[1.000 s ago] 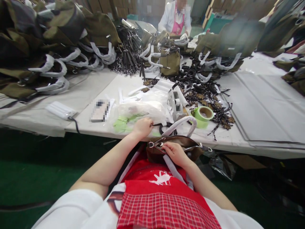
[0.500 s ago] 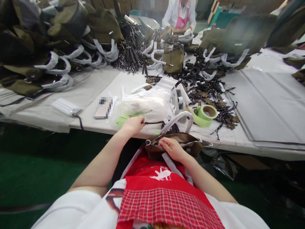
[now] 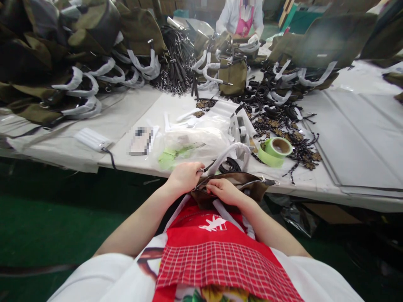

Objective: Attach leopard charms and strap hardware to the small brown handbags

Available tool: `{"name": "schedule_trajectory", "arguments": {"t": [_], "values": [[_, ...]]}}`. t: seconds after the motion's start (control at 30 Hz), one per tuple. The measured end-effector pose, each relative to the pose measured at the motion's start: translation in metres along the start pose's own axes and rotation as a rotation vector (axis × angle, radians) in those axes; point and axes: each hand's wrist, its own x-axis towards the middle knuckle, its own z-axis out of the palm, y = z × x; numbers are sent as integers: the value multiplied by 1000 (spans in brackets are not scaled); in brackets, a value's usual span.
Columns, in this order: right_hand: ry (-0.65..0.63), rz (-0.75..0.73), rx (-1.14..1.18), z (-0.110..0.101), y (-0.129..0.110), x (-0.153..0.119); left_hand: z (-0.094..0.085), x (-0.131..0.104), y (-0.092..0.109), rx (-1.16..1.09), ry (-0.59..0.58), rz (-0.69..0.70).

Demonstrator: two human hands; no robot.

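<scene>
An olive-brown handbag rests at the table's front edge against my apron, its mouth facing up. It has a handle wrapped in white covering and metal rings at its sides. My left hand is closed on the end of a black strap, right beside the bag's left corner; a bit of metal shows at the fingertips. A coil of black strap lies behind the bag's rim. My right hand pinches the near rim of the bag near that same corner, its fingertips partly inside the opening.
Behind the bag lie clear plastic bags, a green tape roll and black-and-gold tassels. A phone and a white power strip are on the left. Olive bags are piled behind. A person works across the table.
My left hand has moved right and slightly down with the strap end, to the bag's left corner. My right hand stays at the rim, shifted slightly left.
</scene>
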Motion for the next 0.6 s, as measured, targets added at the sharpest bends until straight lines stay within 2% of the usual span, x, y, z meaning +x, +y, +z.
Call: {"name": "schedule_trajectory", "arguments": {"t": [0.4, 0.6], "values": [[-54, 117, 65, -1, 4, 4, -4, -6, 0, 31, 59, 4], [-68, 161, 184, -1, 6, 4, -3, -9, 1, 52, 82, 24]]}}
